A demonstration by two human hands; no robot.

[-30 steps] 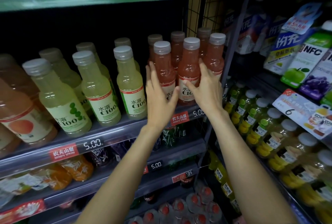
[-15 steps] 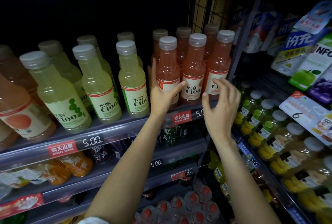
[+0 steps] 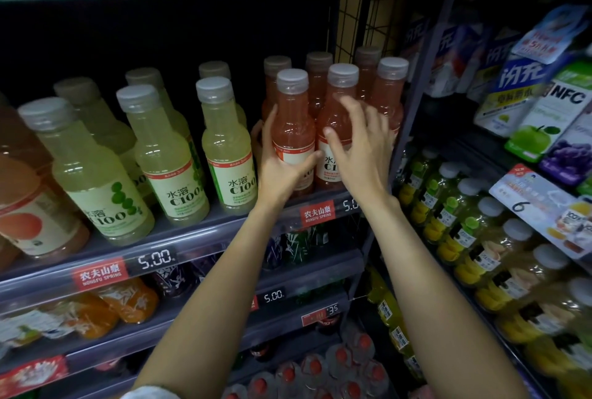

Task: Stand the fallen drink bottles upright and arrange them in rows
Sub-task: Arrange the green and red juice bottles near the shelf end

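Note:
Several pink drink bottles stand upright in two rows at the right end of the shelf (image 3: 192, 241). My left hand (image 3: 282, 171) grips the front left pink bottle (image 3: 293, 123) around its label, thumb across the front. My right hand (image 3: 362, 145) hovers with spread, relaxed fingers in front of the middle pink bottle (image 3: 339, 101) and the right pink bottle (image 3: 389, 94), blurred by motion; I cannot tell if it touches them. To the left, several pale green bottles (image 3: 224, 145) stand upright in rows.
Orange-pink bottles (image 3: 28, 206) stand at the far left. A dark wire divider (image 3: 358, 20) and a shelf post (image 3: 413, 117) bound the pink bottles on the right. Juice cartons (image 3: 544, 110) and yellow-green bottles (image 3: 455, 222) fill the neighbouring rack. Lower shelves hold more drinks.
My right hand rose from below the shelf edge back up in front of the pink bottles. My left hand closed further around the front left pink bottle.

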